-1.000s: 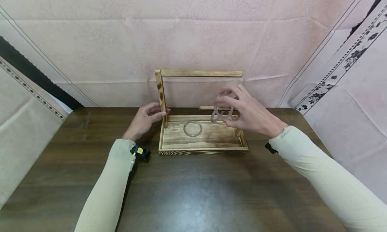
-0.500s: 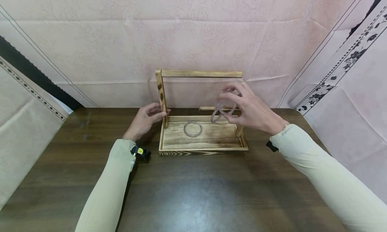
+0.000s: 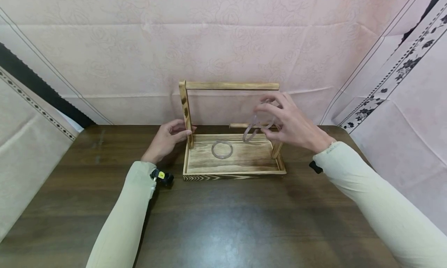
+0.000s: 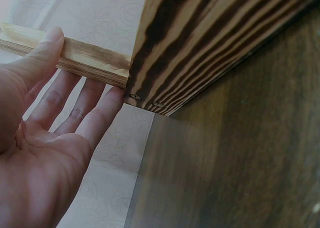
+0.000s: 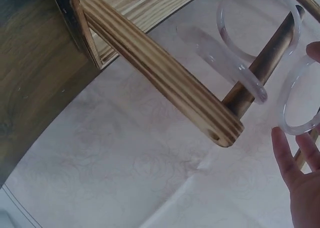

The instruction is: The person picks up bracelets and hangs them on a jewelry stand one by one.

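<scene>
A wooden rack stands on the table, with a shallow tray (image 3: 251, 159), a left post (image 3: 186, 109) bearing a high bar (image 3: 232, 85), and a lower dowel (image 3: 239, 125) on the right post (image 3: 276, 151). My left hand (image 3: 165, 140) holds the left post low down, thumb on one side, fingers on the other. At the dowel, my right hand (image 3: 288, 122) pinches a clear pinkish bangle (image 5: 284, 99). A second bangle (image 5: 220, 58) hangs on the dowel; a third bangle (image 5: 220, 20) overlaps it in the right wrist view. Another bangle (image 3: 222, 157) lies flat in the tray.
The dark wooden table (image 3: 209, 217) reaches back to a pale patterned cloth (image 3: 223, 47). More cloth (image 3: 412, 144) hangs at the sides. A small black device (image 3: 164, 177) sits at my left wrist.
My right hand has drawn slightly to the right with its bangle, away from the bangle hanging near the dowel's free end. The left hand keeps its hold on the post.
</scene>
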`<act>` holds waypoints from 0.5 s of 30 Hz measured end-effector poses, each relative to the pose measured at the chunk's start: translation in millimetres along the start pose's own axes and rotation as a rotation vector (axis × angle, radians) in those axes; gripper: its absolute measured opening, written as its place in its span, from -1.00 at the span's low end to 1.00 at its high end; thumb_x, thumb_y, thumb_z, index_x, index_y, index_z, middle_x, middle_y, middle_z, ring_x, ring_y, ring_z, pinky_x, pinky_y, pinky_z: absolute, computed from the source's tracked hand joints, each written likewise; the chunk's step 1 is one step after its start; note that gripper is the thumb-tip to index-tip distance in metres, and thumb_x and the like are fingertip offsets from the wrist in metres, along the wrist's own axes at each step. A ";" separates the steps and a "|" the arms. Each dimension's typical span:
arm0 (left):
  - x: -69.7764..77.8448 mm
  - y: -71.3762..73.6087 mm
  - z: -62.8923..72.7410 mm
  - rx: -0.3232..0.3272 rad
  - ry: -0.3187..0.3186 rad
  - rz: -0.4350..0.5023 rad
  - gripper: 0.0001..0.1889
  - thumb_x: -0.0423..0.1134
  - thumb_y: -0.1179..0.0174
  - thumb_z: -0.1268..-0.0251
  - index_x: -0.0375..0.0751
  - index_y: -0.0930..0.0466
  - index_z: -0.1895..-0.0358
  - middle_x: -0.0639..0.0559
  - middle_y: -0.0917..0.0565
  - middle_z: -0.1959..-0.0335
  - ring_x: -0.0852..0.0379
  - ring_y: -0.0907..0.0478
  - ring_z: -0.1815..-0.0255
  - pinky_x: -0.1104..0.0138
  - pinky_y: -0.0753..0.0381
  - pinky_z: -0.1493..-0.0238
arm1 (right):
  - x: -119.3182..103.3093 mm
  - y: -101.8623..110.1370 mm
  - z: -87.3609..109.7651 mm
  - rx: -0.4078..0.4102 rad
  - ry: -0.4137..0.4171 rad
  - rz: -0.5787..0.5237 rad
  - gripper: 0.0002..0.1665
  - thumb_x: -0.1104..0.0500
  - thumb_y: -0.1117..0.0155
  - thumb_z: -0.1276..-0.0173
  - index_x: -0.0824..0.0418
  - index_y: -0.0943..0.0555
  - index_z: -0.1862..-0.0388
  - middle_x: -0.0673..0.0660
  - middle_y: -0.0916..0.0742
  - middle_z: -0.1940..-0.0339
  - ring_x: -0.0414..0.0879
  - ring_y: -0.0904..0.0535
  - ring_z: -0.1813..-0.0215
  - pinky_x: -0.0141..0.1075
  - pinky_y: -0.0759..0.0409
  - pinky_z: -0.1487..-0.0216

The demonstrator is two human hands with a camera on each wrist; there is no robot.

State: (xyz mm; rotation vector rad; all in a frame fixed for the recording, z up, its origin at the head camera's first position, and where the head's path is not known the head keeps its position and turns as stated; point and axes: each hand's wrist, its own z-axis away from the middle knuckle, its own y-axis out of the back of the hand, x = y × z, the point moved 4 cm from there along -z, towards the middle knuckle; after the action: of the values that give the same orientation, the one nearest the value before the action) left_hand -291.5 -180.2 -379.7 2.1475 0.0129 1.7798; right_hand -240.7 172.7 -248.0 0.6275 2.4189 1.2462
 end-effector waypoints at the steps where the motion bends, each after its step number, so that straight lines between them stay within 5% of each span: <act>1: -0.3 0.0 -0.3 0.002 0.000 0.001 -0.63 -0.16 -0.28 -0.43 -0.22 -0.58 -0.20 -0.16 -0.71 -0.19 0.08 -0.67 -0.17 0.34 -0.69 -0.19 | 0.6 0.4 0.3 0.002 -0.002 -0.001 -0.33 0.28 -0.53 -0.07 0.11 -0.59 -0.23 0.26 -0.52 -0.30 0.14 -0.39 -0.25 -0.09 -0.44 -0.09; 15: -1.5 0.2 0.0 0.003 0.000 0.006 -0.62 -0.15 -0.28 -0.43 -0.22 -0.57 -0.21 -0.15 -0.71 -0.19 0.04 -0.66 -0.19 0.36 -0.68 -0.18 | 6.8 7.9 4.9 0.047 -0.013 0.016 -0.29 0.32 -0.55 -0.01 0.14 -0.59 -0.22 0.31 -0.50 -0.32 0.18 -0.39 -0.20 -0.06 -0.38 -0.08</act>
State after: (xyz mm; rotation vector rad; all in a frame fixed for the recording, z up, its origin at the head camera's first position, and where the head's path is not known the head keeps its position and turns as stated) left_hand -291.8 -180.7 -381.0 2.1522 0.0085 1.7837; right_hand -242.3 183.7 -244.9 0.6670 2.4432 1.1912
